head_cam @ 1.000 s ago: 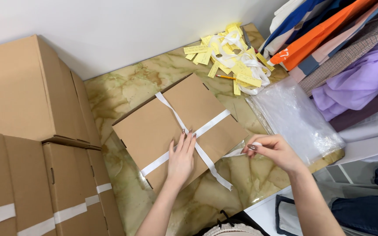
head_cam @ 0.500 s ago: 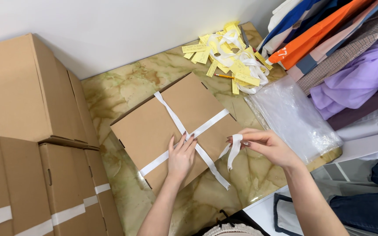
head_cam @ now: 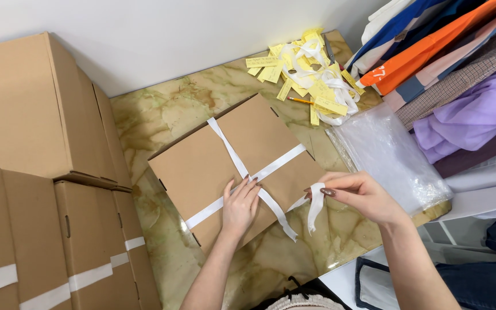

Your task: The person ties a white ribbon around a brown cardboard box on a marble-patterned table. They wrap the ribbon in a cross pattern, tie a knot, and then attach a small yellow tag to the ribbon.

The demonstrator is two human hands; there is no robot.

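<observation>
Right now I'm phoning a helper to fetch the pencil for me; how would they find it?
On the marbled green table, look to the far right corner, where the heap of yellow paper slips lies beside the hanging clothes. The pencil lies at the heap's near edge: thin, orange-yellow, round, not flat paper.

A plain white wall [head_cam: 162,34] backs a green-veined marble table [head_cam: 173,115]
</observation>
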